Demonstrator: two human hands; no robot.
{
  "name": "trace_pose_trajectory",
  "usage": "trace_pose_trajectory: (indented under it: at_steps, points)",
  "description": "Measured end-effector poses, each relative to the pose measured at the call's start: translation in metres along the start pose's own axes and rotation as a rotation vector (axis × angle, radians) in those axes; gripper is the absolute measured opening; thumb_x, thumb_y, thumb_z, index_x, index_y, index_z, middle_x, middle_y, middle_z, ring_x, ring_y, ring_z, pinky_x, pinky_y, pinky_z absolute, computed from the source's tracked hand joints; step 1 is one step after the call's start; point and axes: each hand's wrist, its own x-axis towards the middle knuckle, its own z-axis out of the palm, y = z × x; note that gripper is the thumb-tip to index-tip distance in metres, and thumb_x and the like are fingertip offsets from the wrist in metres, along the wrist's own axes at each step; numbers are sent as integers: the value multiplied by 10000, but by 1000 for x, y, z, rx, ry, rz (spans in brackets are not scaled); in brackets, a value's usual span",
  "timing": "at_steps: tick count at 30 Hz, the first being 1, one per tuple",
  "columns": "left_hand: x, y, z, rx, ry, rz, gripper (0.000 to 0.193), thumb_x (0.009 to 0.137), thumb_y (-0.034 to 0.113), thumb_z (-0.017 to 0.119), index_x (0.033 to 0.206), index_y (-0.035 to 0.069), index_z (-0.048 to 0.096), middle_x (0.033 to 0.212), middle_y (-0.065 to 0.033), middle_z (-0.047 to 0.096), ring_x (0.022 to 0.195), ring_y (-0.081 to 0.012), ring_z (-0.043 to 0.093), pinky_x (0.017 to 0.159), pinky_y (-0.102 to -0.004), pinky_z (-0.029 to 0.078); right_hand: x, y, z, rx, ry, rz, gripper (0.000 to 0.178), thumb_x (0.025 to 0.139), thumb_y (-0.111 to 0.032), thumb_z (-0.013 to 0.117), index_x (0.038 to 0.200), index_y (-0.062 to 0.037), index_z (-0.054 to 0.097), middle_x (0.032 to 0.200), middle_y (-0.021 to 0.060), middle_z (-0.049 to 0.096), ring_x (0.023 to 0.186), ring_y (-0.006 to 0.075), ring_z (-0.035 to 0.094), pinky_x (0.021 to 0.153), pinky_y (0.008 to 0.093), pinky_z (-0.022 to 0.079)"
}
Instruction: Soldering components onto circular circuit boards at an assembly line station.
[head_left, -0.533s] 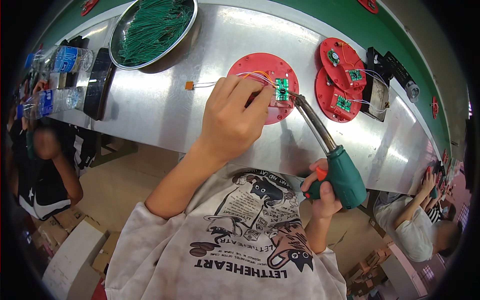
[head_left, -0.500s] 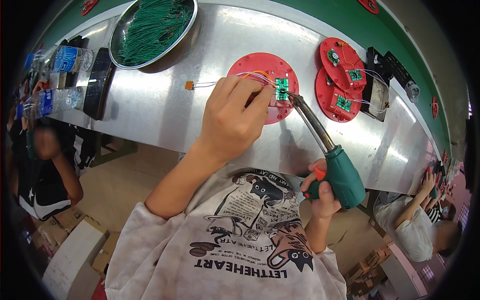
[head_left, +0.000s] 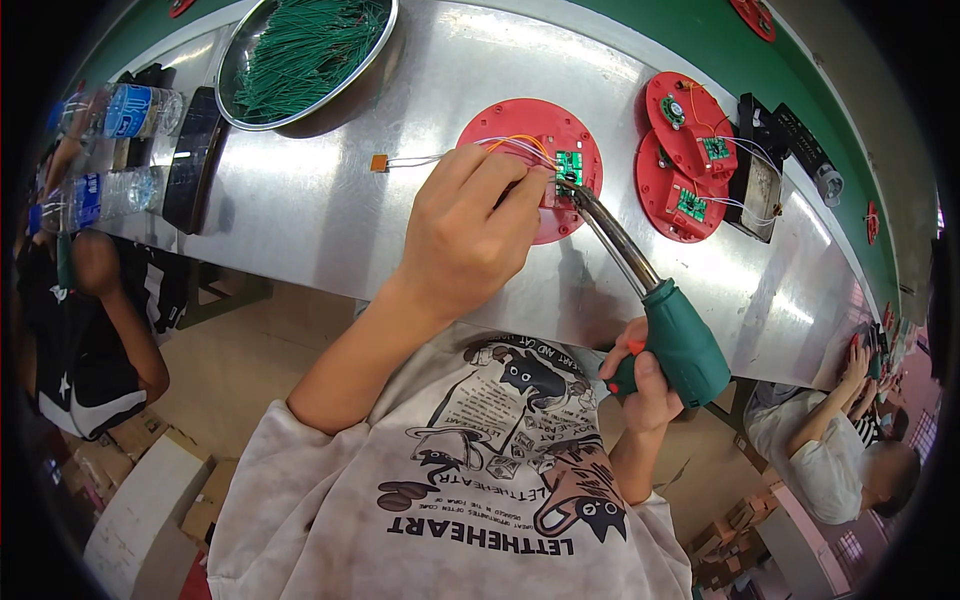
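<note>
Basically, steel bench point(head_left: 320, 225) gives a flat base. My right hand point(head_left: 648, 395) is clamped around the green soldering gun point(head_left: 685, 342), angled clear of my left hand point(head_left: 468, 230). Red disc point(head_left: 540, 118) lies flat, circuit board point(head_left: 570, 163) facing up by the tip; left fingertips point(head_left: 537, 184) pinch thin wires point(head_left: 415, 160), probably steadying them.

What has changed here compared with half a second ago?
The tip of the green soldering gun, held in the right hand, moved leftward from the right edge of the circuit board to over its near end. Nothing was visibly taken or let go. The left hand stayed by the wires.
</note>
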Motion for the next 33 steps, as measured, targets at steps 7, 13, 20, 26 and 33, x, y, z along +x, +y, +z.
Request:
trace_pose_trajectory:
  at_steps: [7,13,20,26,33]
  points:
    - [0,0,-3,-9,-20,-14,298,646,-68,717,943,-38,725,856,-92,618,749,-259,588,651,-360,502,5,-4,-3,50,8,-17,402,906,-238,597,1117,101,550,956,214,600,520,226,603,475,293,482]
    - [-1,-1,-1,25,6,42,203,692,43,660,882,-25,686,841,-84,589,758,-253,558,660,-370,483,3,1,-19,57,30,-133,527,938,-313,583,1166,147,463,999,254,583,505,226,606,420,327,497]
    - [0,-2,-1,42,4,48,234,684,31,663,910,-25,693,846,-80,590,761,-253,558,646,-365,462,5,4,-27,70,124,-150,517,945,-322,574,1152,135,447,986,240,573,490,214,600,417,327,503]
    - [7,4,-3,24,-30,43,269,668,16,684,935,-14,705,865,-80,596,756,-254,559,663,-385,447,3,9,-43,97,184,-156,499,944,-334,572,1122,118,460,978,220,564,476,205,589,404,325,492]
    - [24,16,-24,55,-113,-45,398,700,68,735,1094,16,699,1136,-132,638,1023,-332,572,871,-432,460,6,8,-65,178,286,-155,489,951,-358,551,1119,94,474,980,207,562,452,199,569,382,314,472]
